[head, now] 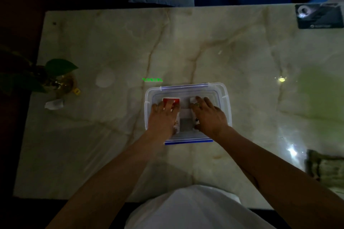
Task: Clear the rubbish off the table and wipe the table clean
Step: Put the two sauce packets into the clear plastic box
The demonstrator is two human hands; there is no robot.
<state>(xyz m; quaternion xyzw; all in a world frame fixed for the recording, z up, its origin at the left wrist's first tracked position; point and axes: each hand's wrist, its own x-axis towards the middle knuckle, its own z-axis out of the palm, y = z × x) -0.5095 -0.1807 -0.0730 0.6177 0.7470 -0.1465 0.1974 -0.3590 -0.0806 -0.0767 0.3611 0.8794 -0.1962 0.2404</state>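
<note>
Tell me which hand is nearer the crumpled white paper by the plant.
Left. The left hand lies in the clear plastic box, on its side toward the crumpled white paper; the right hand lies on the box's far side.

Both hands [163, 115] inside clear box [226, 96]
</note>
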